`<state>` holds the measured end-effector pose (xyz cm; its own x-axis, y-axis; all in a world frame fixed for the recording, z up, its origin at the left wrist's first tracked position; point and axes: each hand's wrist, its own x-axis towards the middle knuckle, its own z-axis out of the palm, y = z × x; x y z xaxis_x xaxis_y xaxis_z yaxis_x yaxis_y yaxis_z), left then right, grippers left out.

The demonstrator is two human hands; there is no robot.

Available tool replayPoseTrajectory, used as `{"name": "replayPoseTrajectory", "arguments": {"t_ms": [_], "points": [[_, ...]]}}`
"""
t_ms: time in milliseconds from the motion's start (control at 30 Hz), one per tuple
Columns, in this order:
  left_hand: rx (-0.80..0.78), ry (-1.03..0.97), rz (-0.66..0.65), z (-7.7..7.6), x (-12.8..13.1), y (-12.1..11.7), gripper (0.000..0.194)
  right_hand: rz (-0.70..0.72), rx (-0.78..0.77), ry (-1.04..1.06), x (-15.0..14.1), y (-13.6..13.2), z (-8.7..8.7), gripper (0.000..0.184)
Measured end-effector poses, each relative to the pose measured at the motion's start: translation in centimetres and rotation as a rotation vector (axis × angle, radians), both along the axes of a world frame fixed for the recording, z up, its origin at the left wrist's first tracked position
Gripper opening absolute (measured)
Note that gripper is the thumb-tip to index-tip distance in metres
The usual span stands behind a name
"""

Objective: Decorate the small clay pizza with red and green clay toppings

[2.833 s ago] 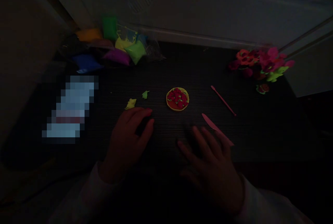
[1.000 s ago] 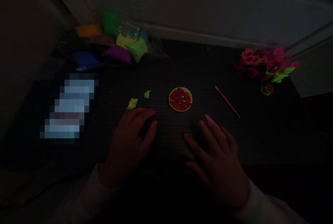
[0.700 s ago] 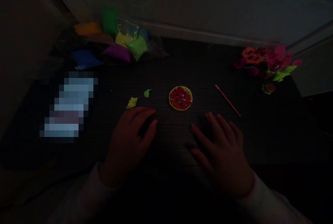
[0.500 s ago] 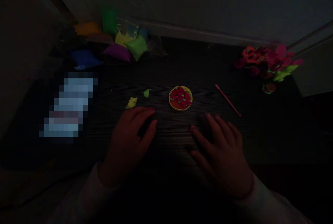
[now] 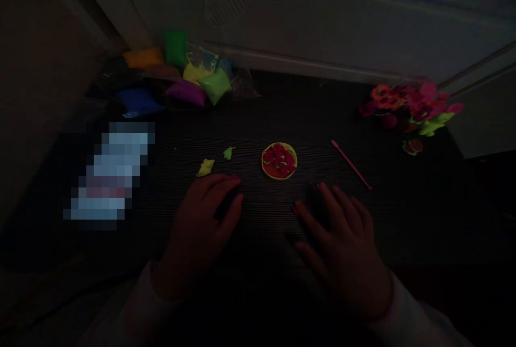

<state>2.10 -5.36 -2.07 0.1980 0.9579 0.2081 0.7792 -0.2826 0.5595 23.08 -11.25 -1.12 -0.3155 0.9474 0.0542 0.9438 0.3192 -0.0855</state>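
Observation:
The room is very dark. Both my hands lie on a dark table [image 5: 282,116]. My left hand [image 5: 197,223] rests palm down, fingers stretched forward and thumb apart, holding nothing. A tiny red bit [image 5: 234,176] sits at its fingertips, with a yellow clay scrap [image 5: 205,167] and a green one [image 5: 228,152] just beyond. My right hand [image 5: 342,239] lies flat with its fingers spread. Ahead, between the hands, is a small round yellow-rimmed clay disc [image 5: 279,160] covered in red and green bits.
A thin pink stick tool [image 5: 350,164] lies right of the disc. Several coloured clay bags [image 5: 189,76] are piled at the back left. Pink, red and green clay flowers [image 5: 411,108] and a small round piece [image 5: 411,146] sit at the back right. A blurred pale patch [image 5: 110,172] lies left.
My right hand slid forward and right over the flat pink knife tool, which no longer shows. My left hand stayed put. The view shifted slightly.

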Motion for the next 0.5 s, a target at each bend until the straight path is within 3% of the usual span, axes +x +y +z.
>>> {"name": "replayPoseTrajectory", "arguments": {"t_ms": [100,233,333,433,500], "points": [[-0.017,0.011,0.000,-0.03,0.00,0.04,0.022,0.081,-0.006,0.019,0.04,0.02,-0.04,0.050],[-0.019,0.012,-0.009,-0.01,0.00,0.05,0.023,0.006,0.003,0.004,-0.05,-0.02,-0.17,0.049],[-0.018,0.007,-0.005,0.01,0.01,0.03,0.023,0.091,-0.021,0.034,-0.19,-0.03,-0.26,0.051],[-0.016,0.006,-0.008,0.01,0.00,0.03,0.022,0.013,-0.001,0.034,-0.22,0.01,-0.24,0.050],[-0.017,0.004,-0.016,0.00,-0.01,0.04,0.022,0.038,-0.002,0.038,-0.19,0.00,-0.17,0.050]]}}
